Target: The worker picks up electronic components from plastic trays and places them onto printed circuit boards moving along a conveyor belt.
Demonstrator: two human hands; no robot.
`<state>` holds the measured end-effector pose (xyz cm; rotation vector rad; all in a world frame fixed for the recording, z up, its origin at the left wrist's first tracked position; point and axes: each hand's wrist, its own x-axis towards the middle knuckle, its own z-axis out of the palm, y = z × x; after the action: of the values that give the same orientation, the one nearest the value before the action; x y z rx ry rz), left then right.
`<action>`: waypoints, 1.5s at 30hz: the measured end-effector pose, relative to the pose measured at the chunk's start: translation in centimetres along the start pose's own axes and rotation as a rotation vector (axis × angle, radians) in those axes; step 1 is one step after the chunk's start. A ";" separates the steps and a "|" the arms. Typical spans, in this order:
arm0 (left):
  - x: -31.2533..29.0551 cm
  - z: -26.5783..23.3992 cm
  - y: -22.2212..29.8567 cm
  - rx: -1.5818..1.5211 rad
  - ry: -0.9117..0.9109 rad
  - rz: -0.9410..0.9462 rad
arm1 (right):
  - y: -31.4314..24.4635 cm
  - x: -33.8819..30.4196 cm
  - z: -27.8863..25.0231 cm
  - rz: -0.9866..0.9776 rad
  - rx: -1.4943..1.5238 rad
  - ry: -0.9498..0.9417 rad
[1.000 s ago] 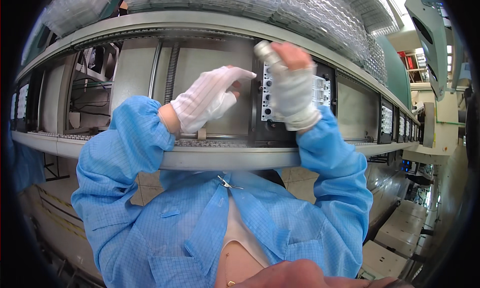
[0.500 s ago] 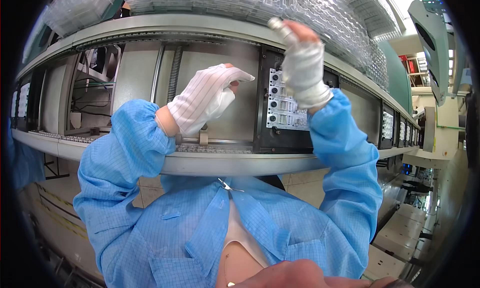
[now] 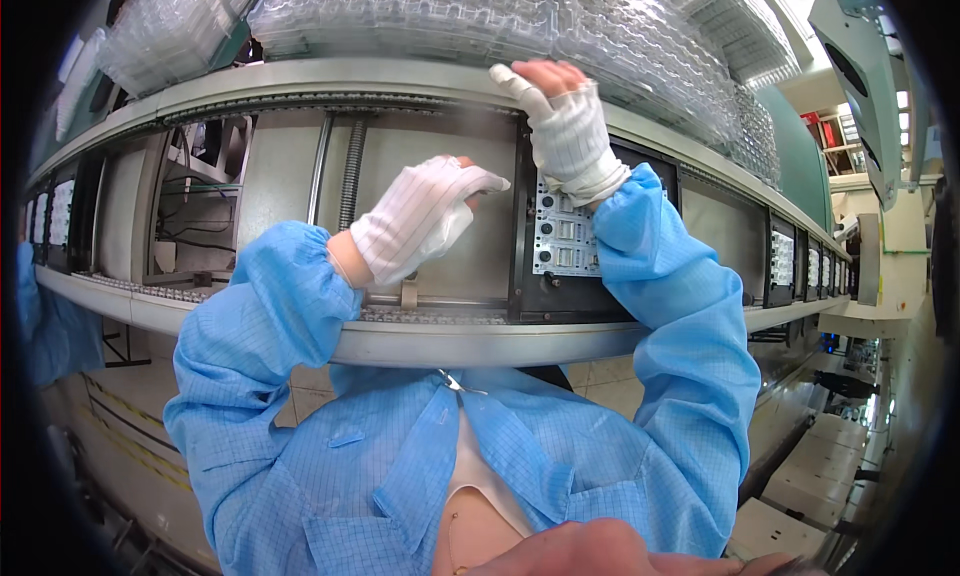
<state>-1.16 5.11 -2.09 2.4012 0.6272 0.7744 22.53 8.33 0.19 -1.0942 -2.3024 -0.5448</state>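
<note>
Both my hands wear white striped gloves with some fingertips bare. Over the bare metal panel between the conveyor rails, my left hand [image 3: 420, 218] is held closed, its fingers curled together; whatever lies inside them is hidden. My right hand [image 3: 565, 121] reaches over the far rail, in front of the clear trays. One white-covered finger sticks out to the left, apart from the bare fingers, and nothing shows in its grasp. Below its wrist sits a black fixture plate [image 3: 560, 301] bearing a silver-white board [image 3: 567, 238] with round black parts and rectangular metal parts. The right sleeve covers some of the board.
Stacked clear plastic trays [image 3: 400, 16] stand behind the far rail [image 3: 300, 74]. The near rail [image 3: 480, 346] runs before my body. More black fixtures with boards [image 3: 782, 258] sit farther right on the line. A grey-green machine arm [image 3: 850, 86] hangs at the upper right.
My right hand has moved left and slightly down, uncovering less of the board's upper part. My left hand keeps nearly the same pose. The whole view has shifted slightly.
</note>
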 end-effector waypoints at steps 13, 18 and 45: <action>2.3 6.1 1.5 0.156 0.212 0.107 | 2.4 -12.7 -12.1 0.536 -0.102 -0.011; 2.9 6.1 1.8 0.122 0.233 0.046 | 3.0 -19.5 -13.6 0.801 -0.076 -0.055; 3.1 6.7 1.9 -0.625 -0.192 -0.232 | -3.1 -11.2 -15.0 0.534 0.532 -0.390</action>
<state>5.91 3.13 -4.36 1.7672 0.4838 0.5307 30.39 -8.41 4.59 -1.5345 -2.1204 0.4975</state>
